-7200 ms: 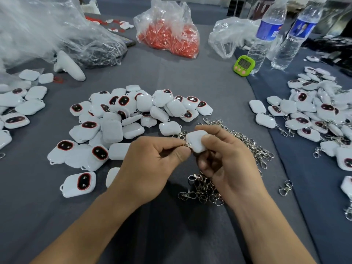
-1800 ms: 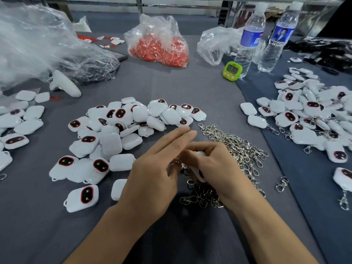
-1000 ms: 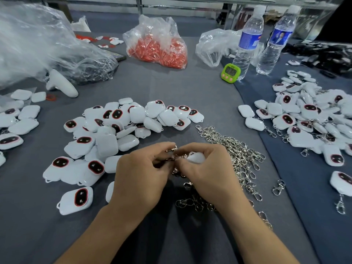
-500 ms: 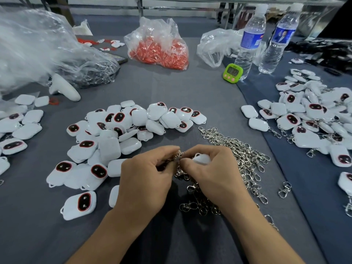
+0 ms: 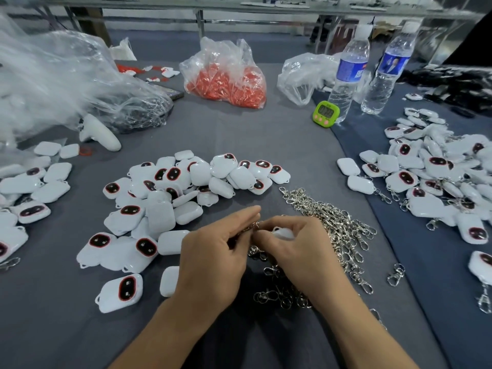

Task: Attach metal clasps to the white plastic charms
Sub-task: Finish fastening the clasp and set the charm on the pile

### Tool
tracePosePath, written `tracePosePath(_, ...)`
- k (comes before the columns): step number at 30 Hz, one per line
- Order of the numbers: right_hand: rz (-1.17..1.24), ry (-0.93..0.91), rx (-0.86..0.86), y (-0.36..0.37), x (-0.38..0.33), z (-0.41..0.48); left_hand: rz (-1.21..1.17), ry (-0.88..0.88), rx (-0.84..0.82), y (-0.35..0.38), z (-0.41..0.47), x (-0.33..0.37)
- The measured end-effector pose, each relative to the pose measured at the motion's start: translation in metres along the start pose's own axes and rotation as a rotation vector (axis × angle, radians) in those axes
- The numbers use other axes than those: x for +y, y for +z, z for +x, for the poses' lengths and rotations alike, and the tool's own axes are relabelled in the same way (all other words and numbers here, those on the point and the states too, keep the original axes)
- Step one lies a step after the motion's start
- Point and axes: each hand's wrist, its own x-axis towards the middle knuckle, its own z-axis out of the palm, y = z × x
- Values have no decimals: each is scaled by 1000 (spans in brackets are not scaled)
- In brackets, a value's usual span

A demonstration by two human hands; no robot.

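1. Two bare forearms reached in from the lower edge, and the hands met, fingertips touching, low over the grey table
2. The left hand lay back-up, its fingers stretched forward and close together, its thumb tucked beneath; a metal clasp was pinched at its fingertips
3. The right hand was curled, knuckles up, round a white charm, of which only a small rounded part showed past the fingers
4. The clasp sat in the gap where the two hands met, right beside the charm's edge; whether it was hooked on could not be told
5. Under and just right of the right hand lay a heap of loose clasps, running away from the person on a slant
6. Just beyond and left of the left hand lay a pile of white charms, some showing a dark oval ringed in red
7. Well right of the right hand lay a spread of charms with clasps fitted; well left of the left hand lay further charms
8. Far beyond the hands stood a green timer, a water bottle, a second bottle and a clear bag of red parts
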Motion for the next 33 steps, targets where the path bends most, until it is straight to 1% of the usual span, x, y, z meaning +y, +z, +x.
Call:
tracePosePath(4,119,23,-15,1,1,1,-7,42,-43,0,1,-3)
tracePosePath(7,142,24,59,2,1,2,-24,68,-44,2,0,-2)
tracePosePath(10,-28,-34,208,3,3,2,-16,17,-32,3,-1,-2)
tracePosePath(12,-129,-83,253,6,2,0,45,9,-13,2,-1,0)
tracePosePath(16,-115,-110,258,6,2,1,141,52,37,1,2,5)
tracePosePath(19,-118,-113,252,6,2,1,171,66,35,0,5,3)
tracePosePath(22,-16,-85,224,5,1,1,182,69,66,-3,8,1)
tracePosePath(23,25,-73,199,4,0,1,163,43,80,-4,8,2)
tracePosePath(25,88,-52,139,4,-2,1,55,-73,84,-5,10,5)
tracePosePath(28,153,-49,101,3,-4,0,-198,-228,24,-5,10,6)
tracePosePath(29,164,-53,106,3,-4,0,-246,-260,2,-4,11,6)
tracePosePath(31,159,-58,133,3,-4,-1,-214,-262,-11,-3,10,7)
tracePosePath(33,119,-61,176,4,-3,0,-69,-200,1,-3,8,7)
